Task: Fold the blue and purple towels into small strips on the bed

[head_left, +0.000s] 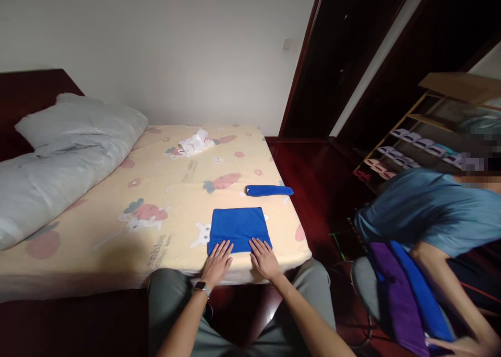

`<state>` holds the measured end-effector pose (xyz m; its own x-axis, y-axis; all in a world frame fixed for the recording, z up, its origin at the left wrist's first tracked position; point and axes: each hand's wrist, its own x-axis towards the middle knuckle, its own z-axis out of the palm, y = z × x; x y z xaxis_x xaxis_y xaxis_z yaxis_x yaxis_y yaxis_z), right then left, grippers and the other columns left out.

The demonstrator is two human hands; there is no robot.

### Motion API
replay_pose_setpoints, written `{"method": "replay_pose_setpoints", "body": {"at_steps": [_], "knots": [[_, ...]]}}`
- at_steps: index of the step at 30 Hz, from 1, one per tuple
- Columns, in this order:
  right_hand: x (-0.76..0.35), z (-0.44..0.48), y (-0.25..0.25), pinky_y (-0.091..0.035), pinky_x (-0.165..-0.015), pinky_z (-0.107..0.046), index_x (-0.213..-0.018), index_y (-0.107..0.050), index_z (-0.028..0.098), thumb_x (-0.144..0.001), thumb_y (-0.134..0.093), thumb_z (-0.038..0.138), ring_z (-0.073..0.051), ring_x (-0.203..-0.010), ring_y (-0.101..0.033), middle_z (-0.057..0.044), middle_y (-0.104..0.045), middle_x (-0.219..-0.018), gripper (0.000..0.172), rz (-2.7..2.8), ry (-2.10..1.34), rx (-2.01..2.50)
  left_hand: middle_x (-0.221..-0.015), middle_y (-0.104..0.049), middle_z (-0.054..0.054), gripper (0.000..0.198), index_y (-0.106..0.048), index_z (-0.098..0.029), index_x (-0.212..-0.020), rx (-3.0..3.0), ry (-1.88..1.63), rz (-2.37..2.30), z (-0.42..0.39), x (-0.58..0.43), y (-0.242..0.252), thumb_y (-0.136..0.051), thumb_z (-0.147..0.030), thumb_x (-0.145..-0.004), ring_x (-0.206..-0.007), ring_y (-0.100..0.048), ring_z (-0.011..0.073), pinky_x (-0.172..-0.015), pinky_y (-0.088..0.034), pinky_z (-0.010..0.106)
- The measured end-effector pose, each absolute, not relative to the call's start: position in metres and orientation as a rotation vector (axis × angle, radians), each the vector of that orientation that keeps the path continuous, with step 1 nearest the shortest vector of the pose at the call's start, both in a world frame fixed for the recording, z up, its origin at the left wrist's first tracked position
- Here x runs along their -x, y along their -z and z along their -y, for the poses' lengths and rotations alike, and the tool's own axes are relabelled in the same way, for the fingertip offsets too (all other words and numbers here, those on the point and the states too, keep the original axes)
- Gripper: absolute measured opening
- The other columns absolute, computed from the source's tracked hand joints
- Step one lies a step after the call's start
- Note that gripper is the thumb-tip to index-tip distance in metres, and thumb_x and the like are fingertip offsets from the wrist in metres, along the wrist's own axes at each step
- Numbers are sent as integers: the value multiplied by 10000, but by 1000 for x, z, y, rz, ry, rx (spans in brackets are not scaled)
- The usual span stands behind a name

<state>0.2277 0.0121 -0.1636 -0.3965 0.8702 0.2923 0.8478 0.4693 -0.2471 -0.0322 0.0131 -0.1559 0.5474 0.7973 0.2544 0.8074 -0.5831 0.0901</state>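
A blue cloth (239, 222) lies flat on the bed close to its front edge, with its near edge folded over in a strip. On the left end of that strip rests my left hand (219, 260), fingers stretched out, a watch on the wrist. My right hand (264, 258) lies flat on the strip's right end, its fingers extended as well. Beyond the cloth, towards the bed's right edge, is a rolled blue cloth (270, 190), touched by neither hand.
A crumpled white plastic bag (195, 143) and a grey quilt (78, 148) lie on the patterned bed sheet (183, 190). At right, another person (426, 211) bends beside a stool holding purple (399, 294) and blue cloths. Behind stands a shoe rack (410, 116).
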Motion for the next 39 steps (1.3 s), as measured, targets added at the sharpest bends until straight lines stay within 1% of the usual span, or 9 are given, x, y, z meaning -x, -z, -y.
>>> {"method": "replay_pose_setpoints", "body": {"at_steps": [4,8,14,17,20,23,29,35,39], "knots": [[-250,-18,177,-291,-1188,-446,-1525,-344,162,-992,-390,231,-226,-1434,-358,-80,-405,-1547,540,2375,-109,1436,-1589,-353,24,594,-206,-278,-1567,2799,383,1423,-24,56,163,-378,-399,-1011,-1453,-346,194,-1197,-305,422],[-279,-25,182,-327,-1180,-459,-1523,-355,174,-929,-412,150,-232,-1426,-375,-81,-420,-1538,597,2379,-208,1394,-1567,-396,31,576,-272,-277,-1550,2799,470,1553,-33,93,167,-411,-317,-993,-1441,-369,191,-1189,-334,411],[-287,-38,186,-415,-1118,-474,-1361,-570,200,-809,-480,105,-267,-1316,-494,-119,-534,-1428,567,2157,-336,1406,-1465,-536,25,499,-468,-294,-1426,2845,773,1775,-39,115,169,-436,-197,-937,-1324,-523,176,-1117,-442,376],[-286,-41,188,-454,-1076,-470,-1314,-587,197,-850,-467,166,-261,-1216,-575,-119,-619,-1310,481,1903,-487,1472,-1372,-612,49,383,-529,-279,-1339,2743,1024,1975,-42,111,171,-421,-280,-971,-1228,-601,185,-1039,-503,368],[-289,-45,184,-501,-1016,-427,-1270,-592,206,-939,-422,318,-250,-1126,-637,-98,-675,-1228,389,1641,-718,1538,-1234,-672,84,327,-601,-238,-1219,2544,1236,2108,-48,103,172,-451,-380,-966,-1169,-623,215,-1023,-499,393],[-293,-50,173,-493,-1014,-409,-1239,-608,212,-964,-398,415,-255,-1123,-639,-93,-688,-1214,401,1576,-792,1539,-1100,-694,107,329,-642,-209,-1091,2367,1327,2194,-56,96,173,-460,-445,-952,-1073,-646,243,-969,-514,416],[-299,-55,162,-477,-999,-389,-1197,-641,189,-977,-351,459,-259,-1104,-642,-110,-704,-1176,454,1716,-791,1549,-1005,-719,118,348,-645,-193,-1028,2271,1344,2268,-60,89,175,-417,-447,-956,-952,-679,247,-876,-541,402],[-293,-51,182,-490,-937,-336,-1196,-636,169,-979,-299,482,-253,-1066,-675,-123,-720,-1140,509,1736,-814,1735,-1077,-727,116,391,-649,-205,-1118,2267,1332,2260,-44,82,185,-522,-511,-910,-1003,-677,267,-921,-526,429],[-292,-50,186,-493,-896,-334,-1223,-617,161,-997,-268,471,-258,-1023,-683,-126,-725,-1096,518,1775,-732,1788,-1131,-719,134,428,-649,-187,-1116,2156,1453,2273,-43,79,189,-476,-534,-935,-1051,-677,268,-934,-532,428]]}}
